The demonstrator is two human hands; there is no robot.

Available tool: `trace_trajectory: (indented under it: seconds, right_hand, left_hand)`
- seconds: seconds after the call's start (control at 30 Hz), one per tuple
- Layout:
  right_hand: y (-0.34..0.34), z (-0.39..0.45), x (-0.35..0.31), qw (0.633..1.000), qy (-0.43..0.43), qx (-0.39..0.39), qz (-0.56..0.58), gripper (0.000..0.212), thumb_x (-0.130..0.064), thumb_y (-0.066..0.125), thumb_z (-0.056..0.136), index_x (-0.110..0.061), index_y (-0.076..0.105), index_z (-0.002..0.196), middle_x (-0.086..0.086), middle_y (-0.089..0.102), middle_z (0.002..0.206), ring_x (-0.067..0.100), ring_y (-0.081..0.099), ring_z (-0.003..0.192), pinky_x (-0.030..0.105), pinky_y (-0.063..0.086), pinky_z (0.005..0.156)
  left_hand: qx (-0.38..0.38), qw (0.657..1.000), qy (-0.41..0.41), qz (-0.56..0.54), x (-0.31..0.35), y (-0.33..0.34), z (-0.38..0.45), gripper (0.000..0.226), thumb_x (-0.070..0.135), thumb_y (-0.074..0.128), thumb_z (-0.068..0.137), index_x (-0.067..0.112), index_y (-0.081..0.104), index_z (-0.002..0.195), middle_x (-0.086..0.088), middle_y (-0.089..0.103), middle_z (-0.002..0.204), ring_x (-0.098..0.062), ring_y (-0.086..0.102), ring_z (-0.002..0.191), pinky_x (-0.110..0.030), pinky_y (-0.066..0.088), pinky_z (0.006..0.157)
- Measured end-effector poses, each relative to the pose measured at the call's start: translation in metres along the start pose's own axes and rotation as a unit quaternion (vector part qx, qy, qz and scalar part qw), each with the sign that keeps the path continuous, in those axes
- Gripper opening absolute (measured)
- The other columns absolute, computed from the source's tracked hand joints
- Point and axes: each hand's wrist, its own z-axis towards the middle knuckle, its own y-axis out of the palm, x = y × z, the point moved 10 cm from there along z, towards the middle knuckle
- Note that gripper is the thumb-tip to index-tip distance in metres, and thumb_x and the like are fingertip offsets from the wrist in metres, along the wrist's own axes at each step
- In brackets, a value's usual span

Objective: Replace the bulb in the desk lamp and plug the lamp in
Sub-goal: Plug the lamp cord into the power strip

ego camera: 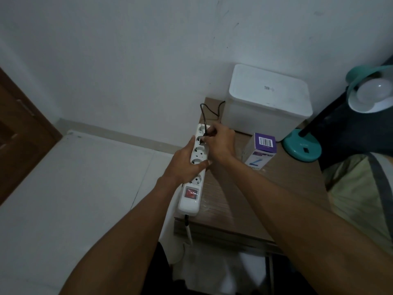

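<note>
- Nearest the camera, at 6 o'clock, two bare forearms reach forward over the front edge of a wood-grain tabletop (261, 188), which looks wrapped in shiny clear film.
- A long white plastic power strip (194, 173) lies along the tabletop's left edge. It has round sockets in a row and a red rocker switch (190, 193) at its near end, with its cable dropping off toward 6.
- The left hand (187, 161) grips the middle of the strip, fingers wrapped round it, thumb across the top.
- The right hand (220, 141) has its fingers pinched shut on a small black plug (203, 139), held right at the second socket from the far end. Can't tell if it's fully seated.
- The thin black cord (205, 112) loops up toward 12 and back behind the stuff.
- At 2 o'clock stands a glossy purple-and-white cardboard bulb box (262, 151).
- Behind that is a boxy white plastic appliance (268, 101) with rounded corners.
- At 3 o'clock is the teal desk lamp (303, 149), with a round base, dark stem and a frosted white bulb (373, 91) sitting in the shade.
- The room has plain white walls, pale floor tiles, and a brown wooden door (19, 133) at 9.
</note>
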Motion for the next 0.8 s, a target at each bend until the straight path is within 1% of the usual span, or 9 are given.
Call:
trace_trajectory:
  seconds: [0.13,0.23,0.3,0.37,0.43,0.6,0.63,0.7,0.8]
  right_hand:
    - [0.001,0.003,0.004,1.000,0.004,0.005,-0.007,0.035,-0.007,0.081,0.077,-0.027,0.057,0.062,0.000,0.071,0.077,0.015,0.069,0.076,0.035,0.059,0.073]
    - [0.004,0.002,0.008,1.000,0.008,0.003,-0.014,0.034,-0.009,0.082,0.078,-0.025,0.057,0.062,-0.004,0.067,0.071,0.004,0.061,0.065,0.023,0.050,0.059]
    - [0.007,0.001,0.006,0.999,-0.004,-0.003,-0.036,0.027,-0.010,0.080,0.079,-0.023,0.060,0.067,-0.005,0.065,0.071,0.001,0.058,0.063,0.020,0.045,0.056]
    - [0.009,0.001,0.006,0.998,-0.009,0.001,-0.065,0.025,-0.011,0.080,0.079,-0.024,0.062,0.068,-0.002,0.067,0.074,0.010,0.061,0.067,0.027,0.049,0.060]
    - [0.009,0.002,0.007,0.996,-0.002,0.011,-0.086,0.028,-0.012,0.080,0.078,-0.026,0.058,0.066,0.000,0.069,0.076,0.016,0.063,0.071,0.029,0.049,0.062]
    - [0.010,0.000,0.009,0.994,-0.002,0.018,-0.108,0.024,-0.012,0.078,0.078,-0.025,0.062,0.068,0.002,0.069,0.077,0.019,0.065,0.072,0.034,0.055,0.064]
    - [0.010,0.000,0.008,0.994,0.004,0.015,-0.110,0.024,-0.012,0.079,0.079,-0.026,0.062,0.069,0.002,0.070,0.078,0.019,0.066,0.072,0.035,0.056,0.064]
    - [0.012,0.002,0.007,0.993,0.014,-0.003,-0.117,0.022,-0.014,0.079,0.079,-0.026,0.064,0.070,0.002,0.071,0.081,0.020,0.068,0.076,0.035,0.057,0.067]
    - [0.009,-0.003,0.004,0.994,0.013,-0.040,-0.102,0.002,-0.019,0.077,0.084,-0.021,0.076,0.084,0.002,0.075,0.087,0.018,0.070,0.080,0.031,0.057,0.069]
  left_hand:
    - [0.000,1.000,-0.003,0.000,0.000,0.000,-0.001,0.083,0.043,0.080,0.088,0.032,0.036,0.156,0.010,0.073,0.115,-0.002,0.072,0.098,-0.036,0.062,0.090]
    - [-0.001,1.000,-0.005,0.000,0.002,-0.001,0.000,0.084,0.041,0.080,0.088,0.033,0.033,0.157,0.011,0.072,0.114,-0.002,0.071,0.099,-0.032,0.062,0.089]
    - [-0.003,1.000,-0.002,0.004,0.003,0.000,-0.001,0.086,0.041,0.079,0.089,0.030,0.031,0.159,0.010,0.071,0.115,-0.002,0.070,0.100,-0.029,0.060,0.088]
    - [-0.006,1.000,0.001,0.006,0.003,0.000,0.000,0.085,0.043,0.079,0.089,0.028,0.033,0.159,0.007,0.072,0.116,-0.004,0.071,0.101,-0.030,0.060,0.089]
    - [-0.007,1.000,0.006,0.010,0.003,0.001,0.000,0.083,0.044,0.078,0.088,0.027,0.035,0.158,0.006,0.074,0.116,-0.005,0.072,0.100,-0.034,0.062,0.090]
    - [-0.011,1.000,-0.004,0.018,-0.002,0.002,0.001,0.082,0.040,0.078,0.089,0.031,0.034,0.157,0.006,0.074,0.116,-0.007,0.073,0.100,-0.040,0.062,0.091]
    - [-0.013,1.000,-0.007,0.022,-0.001,0.003,0.001,0.082,0.043,0.077,0.088,0.030,0.035,0.158,0.006,0.074,0.117,-0.007,0.072,0.101,-0.041,0.062,0.092]
    - [-0.016,0.999,-0.016,0.035,-0.002,0.003,0.002,0.092,0.058,0.072,0.083,0.026,0.033,0.160,0.004,0.074,0.121,-0.009,0.072,0.105,-0.039,0.060,0.095]
    - [-0.021,0.996,-0.041,0.082,-0.004,0.000,0.003,0.112,0.077,0.064,0.075,0.021,0.024,0.163,-0.001,0.070,0.133,-0.016,0.069,0.116,-0.039,0.058,0.098]
